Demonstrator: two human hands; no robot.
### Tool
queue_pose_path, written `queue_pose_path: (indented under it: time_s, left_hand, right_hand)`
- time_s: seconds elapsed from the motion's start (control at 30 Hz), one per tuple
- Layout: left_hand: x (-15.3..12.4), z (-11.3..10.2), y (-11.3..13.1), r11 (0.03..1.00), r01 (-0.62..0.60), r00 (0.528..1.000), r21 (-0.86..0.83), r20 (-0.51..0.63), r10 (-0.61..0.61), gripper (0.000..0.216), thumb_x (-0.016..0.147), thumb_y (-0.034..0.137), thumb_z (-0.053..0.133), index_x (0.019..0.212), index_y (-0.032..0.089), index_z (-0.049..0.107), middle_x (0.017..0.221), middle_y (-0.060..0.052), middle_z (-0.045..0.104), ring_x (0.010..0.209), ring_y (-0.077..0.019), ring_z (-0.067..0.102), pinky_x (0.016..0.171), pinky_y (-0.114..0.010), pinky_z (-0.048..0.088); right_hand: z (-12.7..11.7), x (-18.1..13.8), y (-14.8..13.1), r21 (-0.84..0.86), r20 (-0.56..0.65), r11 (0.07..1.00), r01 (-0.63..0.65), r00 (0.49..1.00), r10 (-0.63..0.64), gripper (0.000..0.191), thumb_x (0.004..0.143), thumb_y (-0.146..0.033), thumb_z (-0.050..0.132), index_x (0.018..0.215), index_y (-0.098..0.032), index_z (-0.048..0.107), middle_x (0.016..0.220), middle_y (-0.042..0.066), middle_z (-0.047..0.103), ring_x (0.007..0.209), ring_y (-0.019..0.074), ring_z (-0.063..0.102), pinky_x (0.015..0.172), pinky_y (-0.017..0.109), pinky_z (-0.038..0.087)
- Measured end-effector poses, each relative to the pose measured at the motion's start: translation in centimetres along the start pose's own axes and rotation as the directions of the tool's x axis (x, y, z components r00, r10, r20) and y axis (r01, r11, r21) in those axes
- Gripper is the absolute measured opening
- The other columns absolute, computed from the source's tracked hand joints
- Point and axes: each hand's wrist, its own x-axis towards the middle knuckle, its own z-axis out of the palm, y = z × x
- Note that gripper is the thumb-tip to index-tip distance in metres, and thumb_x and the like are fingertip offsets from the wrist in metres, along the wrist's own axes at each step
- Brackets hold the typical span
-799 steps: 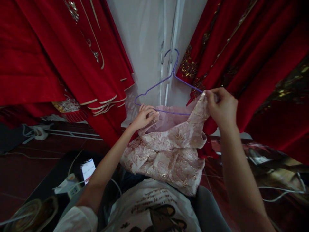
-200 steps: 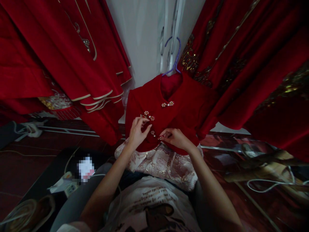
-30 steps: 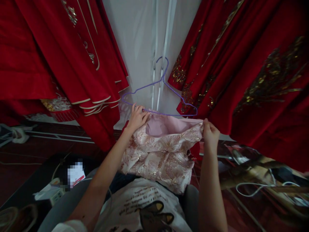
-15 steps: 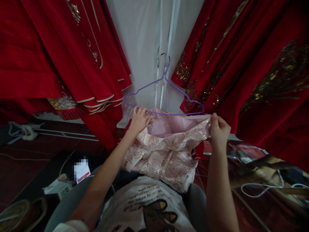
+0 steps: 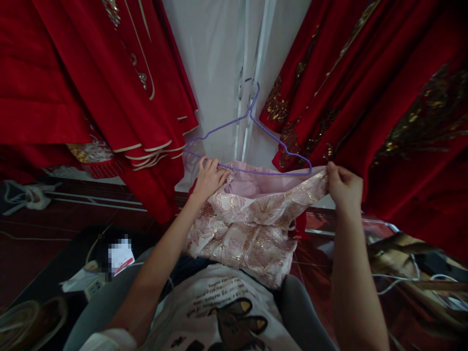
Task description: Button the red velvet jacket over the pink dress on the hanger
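Observation:
A pale pink brocade garment (image 5: pixel 241 239) with gold leaf patterns lies across my lap, its pink lining (image 5: pixel 243 186) showing at the open upper edge. My left hand (image 5: pixel 210 178) is closed over the left end of that edge; its fingers cross the lower bar of a purple hanger (image 5: pixel 228 122). Whether they also grip the bar I cannot tell. At the other end, my right hand (image 5: pixel 345 187) pinches the garment's corner and holds it stretched out to the right. The hanger stands upright behind the edge, its hook near a pale metal post.
Red gold-trimmed garments hang at left (image 5: pixel 146 97) and right (image 5: pixel 340 107). White panels and a metal post (image 5: pixel 252 63) stand between them. A dark surface at lower left bears a power strip (image 5: pixel 95 286) and a white-and-red packet (image 5: pixel 120 256). Cables and clutter lie at lower right.
My right hand has moved right and slightly up, drawing the garment's edge wider and flatter. The lining's opening looks narrower. My left hand has shifted only slightly left and up.

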Motion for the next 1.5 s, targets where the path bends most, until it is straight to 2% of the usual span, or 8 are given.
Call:
queue_pose_path:
  time_s: [0.17, 0.4, 0.63, 0.73, 0.87, 1.0, 1.17, 1.5]
  left_hand:
    - [-0.1, 0.2, 0.4, 0.999, 0.024, 1.000, -0.048, 0.011, -0.023, 0.032, 0.093, 0.039, 0.048, 0.086, 0.020, 0.074, 0.101, -0.010, 0.058, 0.103, -0.0241, 0.051, 0.109, -0.054, 0.027]
    - [0.3, 0.9, 2.4, 0.962, 0.124, 0.992, -0.242, 0.023, -0.122, 0.032, 0.094, 0.040, 0.048, 0.081, 0.024, 0.073, 0.099, -0.005, 0.063, 0.102, -0.0192, 0.054, 0.109, -0.047, 0.026]
    - [1.3, -1.4, 0.5, 0.852, 0.182, 0.983, -0.491, 0.076, -0.166, 0.028, 0.093, 0.039, 0.050, 0.080, 0.022, 0.068, 0.106, -0.001, 0.068, 0.105, -0.0162, 0.059, 0.113, -0.042, 0.020]
    - [2.3, -2.9, -2.3, 0.755, 0.232, 0.965, -0.613, 0.046, -0.259, 0.031, 0.093, 0.041, 0.049, 0.079, 0.019, 0.067, 0.089, -0.001, 0.069, 0.088, -0.0146, 0.061, 0.097, -0.033, 0.038]
    - [1.6, -3.7, -7.2, 0.670, 0.386, 0.839, -0.634, -0.059, -0.540, 0.039, 0.091, 0.048, 0.048, 0.070, 0.017, 0.059, 0.063, 0.002, 0.054, 0.063, -0.0115, 0.049, 0.062, -0.023, 0.038]
    - [-1.2, -2.2, -11.0, 0.567, 0.494, 0.761, -0.659, 0.012, -0.649, 0.042, 0.086, 0.052, 0.052, 0.064, 0.016, 0.057, 0.058, 0.003, 0.048, 0.057, -0.0101, 0.042, 0.058, -0.022, 0.034]
    - [-2.9, -0.2, -11.8, 0.425, 0.589, 0.676, -0.688, 0.131, -0.725, 0.042, 0.082, 0.055, 0.054, 0.070, 0.015, 0.062, 0.065, 0.001, 0.055, 0.061, -0.0110, 0.047, 0.062, -0.021, 0.038]
    - [0.4, -2.3, -10.7, 0.501, 0.478, 0.755, -0.721, 0.046, -0.654, 0.045, 0.082, 0.057, 0.055, 0.078, 0.015, 0.069, 0.070, 0.000, 0.062, 0.067, -0.0122, 0.053, 0.065, -0.022, 0.041]
  right_hand:
    - [-0.2, 2.6, -5.0, -0.079, -0.011, 0.990, 0.118, 0.993, -0.119, 0.043, 0.088, -0.051, 0.050, 0.078, -0.014, 0.070, 0.062, 0.008, 0.061, 0.062, 0.0177, 0.054, 0.058, 0.028, 0.033]
    - [5.2, 4.3, -11.2, -0.105, 0.072, 0.945, 0.309, 0.950, -0.303, 0.047, 0.091, -0.057, 0.042, 0.085, -0.019, 0.068, 0.069, 0.010, 0.063, 0.068, 0.0219, 0.056, 0.064, 0.031, 0.035]
    - [6.0, 1.8, -10.1, -0.059, 0.010, 0.927, 0.370, 0.929, -0.370, 0.044, 0.093, -0.055, 0.041, 0.080, -0.020, 0.062, 0.068, 0.007, 0.061, 0.062, 0.0184, 0.053, 0.062, 0.030, 0.033]
    - [5.7, 2.2, -9.3, -0.020, 0.040, 0.916, 0.401, 0.916, -0.400, 0.044, 0.094, -0.054, 0.041, 0.072, -0.020, 0.057, 0.060, 0.003, 0.055, 0.056, 0.0150, 0.049, 0.060, 0.028, 0.031]
    - [5.4, 3.9, -8.2, 0.007, 0.020, 0.929, 0.371, 0.928, -0.371, 0.049, 0.094, -0.055, 0.037, 0.060, -0.020, 0.047, 0.051, -0.001, 0.041, 0.053, 0.0130, 0.040, 0.055, 0.027, 0.027]
    - [5.6, 5.2, -7.4, 0.029, 0.032, 0.927, 0.375, 0.926, -0.376, 0.049, 0.092, -0.055, 0.041, 0.058, -0.020, 0.043, 0.050, -0.003, 0.035, 0.052, 0.0120, 0.036, 0.054, 0.027, 0.026]
    - [6.1, 4.9, -7.4, 0.049, 0.057, 0.941, 0.334, 0.940, -0.337, 0.051, 0.092, -0.058, 0.036, 0.058, -0.021, 0.042, 0.051, -0.002, 0.040, 0.054, 0.0132, 0.040, 0.055, 0.027, 0.029]
    - [5.5, 4.9, -7.6, -0.068, 0.023, 0.920, 0.385, 0.923, -0.384, 0.046, 0.092, -0.053, 0.038, 0.060, -0.021, 0.044, 0.054, 0.001, 0.046, 0.058, 0.0158, 0.047, 0.061, 0.027, 0.031]
